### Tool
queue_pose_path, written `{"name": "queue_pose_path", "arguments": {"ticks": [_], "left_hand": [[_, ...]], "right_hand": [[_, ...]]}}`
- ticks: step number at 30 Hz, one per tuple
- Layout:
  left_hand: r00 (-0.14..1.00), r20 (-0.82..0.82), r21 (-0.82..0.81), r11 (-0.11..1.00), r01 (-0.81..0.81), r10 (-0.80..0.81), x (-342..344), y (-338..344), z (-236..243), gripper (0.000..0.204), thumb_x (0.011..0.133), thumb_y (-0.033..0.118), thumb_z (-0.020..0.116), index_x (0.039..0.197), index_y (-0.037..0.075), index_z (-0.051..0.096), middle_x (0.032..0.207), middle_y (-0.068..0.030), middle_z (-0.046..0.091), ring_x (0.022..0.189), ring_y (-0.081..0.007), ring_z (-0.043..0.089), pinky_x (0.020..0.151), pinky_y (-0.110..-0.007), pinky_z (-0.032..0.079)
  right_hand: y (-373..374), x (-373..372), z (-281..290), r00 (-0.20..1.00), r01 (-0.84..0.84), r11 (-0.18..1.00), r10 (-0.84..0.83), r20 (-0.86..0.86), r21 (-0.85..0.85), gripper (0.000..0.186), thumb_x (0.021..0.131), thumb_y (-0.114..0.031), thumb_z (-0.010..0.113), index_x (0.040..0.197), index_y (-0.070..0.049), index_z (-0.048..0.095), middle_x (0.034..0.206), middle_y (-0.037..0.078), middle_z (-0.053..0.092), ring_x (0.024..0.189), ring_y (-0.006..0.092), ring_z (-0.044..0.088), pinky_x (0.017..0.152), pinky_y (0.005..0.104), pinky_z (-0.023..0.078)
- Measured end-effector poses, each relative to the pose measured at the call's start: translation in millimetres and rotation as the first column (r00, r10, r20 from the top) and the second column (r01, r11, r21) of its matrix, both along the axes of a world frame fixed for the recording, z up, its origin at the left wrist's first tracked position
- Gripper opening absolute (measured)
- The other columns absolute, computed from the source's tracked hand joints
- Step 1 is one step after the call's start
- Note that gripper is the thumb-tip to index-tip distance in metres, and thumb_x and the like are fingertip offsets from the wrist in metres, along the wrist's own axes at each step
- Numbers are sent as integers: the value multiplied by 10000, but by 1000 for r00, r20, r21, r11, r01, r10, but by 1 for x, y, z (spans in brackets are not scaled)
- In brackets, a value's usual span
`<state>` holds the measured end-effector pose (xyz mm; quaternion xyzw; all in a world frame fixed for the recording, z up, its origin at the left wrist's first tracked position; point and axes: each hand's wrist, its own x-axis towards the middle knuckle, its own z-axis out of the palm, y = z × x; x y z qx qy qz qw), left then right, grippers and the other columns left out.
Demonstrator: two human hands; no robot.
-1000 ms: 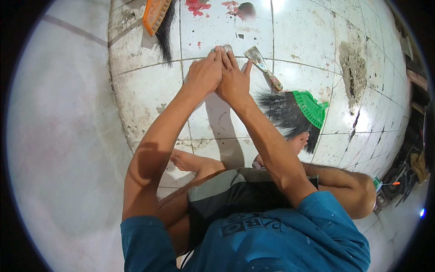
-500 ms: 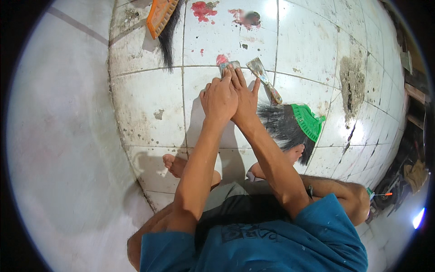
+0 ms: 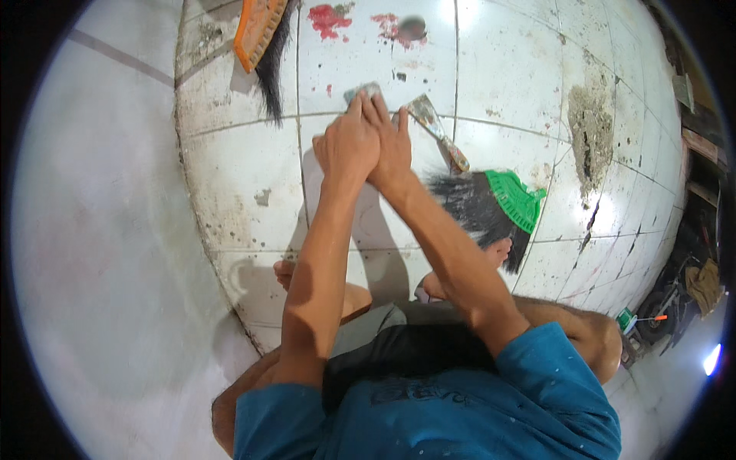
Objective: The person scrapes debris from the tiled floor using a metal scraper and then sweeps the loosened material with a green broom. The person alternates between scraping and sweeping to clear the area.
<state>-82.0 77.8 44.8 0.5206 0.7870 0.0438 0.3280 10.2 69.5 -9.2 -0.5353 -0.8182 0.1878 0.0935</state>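
Note:
My left hand [image 3: 349,144] and my right hand [image 3: 391,152] overlap, closed together over a scraper [image 3: 363,93]. Its flat greyish blade shows past the fingertips, against a white tile, while the palms hide any handle. Fingers of both hands press down toward the blade. Just right of my fingers lies a second tool, a paint-stained putty knife [image 3: 435,129], its blade pointing away from me. Red stains [image 3: 330,21] mark the tile ahead of the hands, with a dark spot [image 3: 412,29] beside another red patch.
A green broom head [image 3: 515,201] with black bristles lies by my right foot [image 3: 498,251]. At the far left, an orange broom head [image 3: 259,34] rests near the pale wall [image 3: 100,230]. Broken tile [image 3: 590,138] shows at right, and clutter [image 3: 701,284] lines the right edge.
Both hands have slid the scraper forward and to the left over the tile. The blade now covers where a small red spot showed. The putty knife and brooms stay on the floor.

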Motion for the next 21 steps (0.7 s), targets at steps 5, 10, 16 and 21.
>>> {"name": "queue_pose_path", "arguments": {"ticks": [5,10,16,21], "left_hand": [[999,-15,-44,998,37,-38,-4,-2,-5,541,1071,286,472,1582,143,578,1240,-243,776,1190,-442,733,1012,-613,516],[998,-28,-54,997,61,-62,-8,8,3,554,1061,304,467,1587,168,573,1234,-257,770,1165,-455,735,1001,-580,557],[997,-63,7,999,49,-48,-28,18,-8,556,1071,314,448,1586,150,576,1248,-258,766,1167,-463,733,1031,-575,551],[998,-54,-72,997,30,-34,-18,-2,5,544,1075,310,437,1566,136,594,1230,-273,765,1175,-479,722,1051,-571,544]], "right_hand": [[-8,-4,-5,1000,15,999,-15,-13,-28,766,954,-458,672,1578,-33,545,1734,176,421,1615,361,356,1259,650,294],[-4,-8,-9,999,20,999,-21,-35,-32,731,974,-436,653,1579,-40,546,1717,199,438,1614,367,360,1266,629,295],[-1,-24,-1,998,10,999,-12,-57,-43,762,984,-460,638,1590,-12,525,1725,196,431,1624,364,345,1254,625,302],[-24,-25,-4,994,56,997,-60,-90,-50,760,968,-454,649,1585,-26,529,1707,179,458,1596,346,385,1233,655,304]]}}
